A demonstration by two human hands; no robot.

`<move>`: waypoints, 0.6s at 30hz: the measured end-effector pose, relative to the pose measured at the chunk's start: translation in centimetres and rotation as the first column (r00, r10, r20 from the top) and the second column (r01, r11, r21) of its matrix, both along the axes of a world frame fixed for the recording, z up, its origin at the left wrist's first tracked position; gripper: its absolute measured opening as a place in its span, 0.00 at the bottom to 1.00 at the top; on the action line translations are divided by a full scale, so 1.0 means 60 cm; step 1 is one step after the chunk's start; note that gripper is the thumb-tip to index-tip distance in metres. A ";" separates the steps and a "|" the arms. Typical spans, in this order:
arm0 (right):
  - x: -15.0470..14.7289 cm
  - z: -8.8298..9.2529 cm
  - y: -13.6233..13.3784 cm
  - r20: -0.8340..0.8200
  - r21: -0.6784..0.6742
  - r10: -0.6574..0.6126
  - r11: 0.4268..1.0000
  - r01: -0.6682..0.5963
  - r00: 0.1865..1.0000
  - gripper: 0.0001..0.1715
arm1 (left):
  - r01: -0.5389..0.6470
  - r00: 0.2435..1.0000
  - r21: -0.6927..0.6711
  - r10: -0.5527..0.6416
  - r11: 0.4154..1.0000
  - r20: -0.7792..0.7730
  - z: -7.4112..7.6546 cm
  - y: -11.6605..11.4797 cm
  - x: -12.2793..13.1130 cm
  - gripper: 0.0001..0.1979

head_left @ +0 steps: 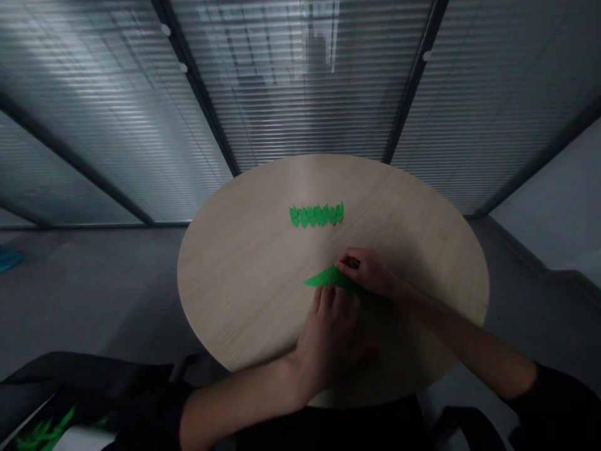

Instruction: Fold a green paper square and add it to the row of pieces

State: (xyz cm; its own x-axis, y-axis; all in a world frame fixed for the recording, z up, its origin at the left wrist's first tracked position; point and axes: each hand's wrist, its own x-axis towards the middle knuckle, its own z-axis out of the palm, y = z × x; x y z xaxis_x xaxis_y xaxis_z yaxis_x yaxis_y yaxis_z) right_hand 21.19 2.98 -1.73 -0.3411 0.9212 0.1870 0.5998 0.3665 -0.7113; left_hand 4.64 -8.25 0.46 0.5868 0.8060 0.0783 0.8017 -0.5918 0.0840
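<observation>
A green sheet of paper, folded to a pointed shape, lies on the round wooden table in front of me. My left hand rests flat on its near edge, fingers stretched out over the paper. My right hand pinches the paper's upper right edge with its fingertips closed. Farther back on the table sits a row of several small folded green paper pieces, side by side, touched by neither hand.
Glass walls with horizontal blinds stand behind the table. A dark chair or bag at the lower left holds more green paper scraps. Grey floor surrounds the table.
</observation>
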 end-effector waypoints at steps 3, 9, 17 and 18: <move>0.000 -0.001 -0.001 -0.001 0.009 -0.002 1.000 0.002 1.000 0.11 | 0.020 1.000 0.012 -0.020 1.000 0.004 0.004 -0.001 -0.002 0.38; 0.000 -0.001 -0.001 0.010 0.008 -0.006 1.000 0.006 1.000 0.11 | 0.030 1.000 -0.014 -0.030 0.999 0.004 0.000 -0.003 -0.005 0.38; 0.001 0.002 0.000 0.029 0.012 -0.011 1.000 0.011 1.000 0.10 | -0.004 1.000 -0.088 0.003 0.996 -0.015 -0.004 -0.005 -0.012 0.45; 0.001 0.001 0.000 0.021 0.009 -0.009 1.000 0.009 1.000 0.10 | -0.021 1.000 -0.096 0.019 0.995 -0.022 0.000 -0.006 -0.013 0.44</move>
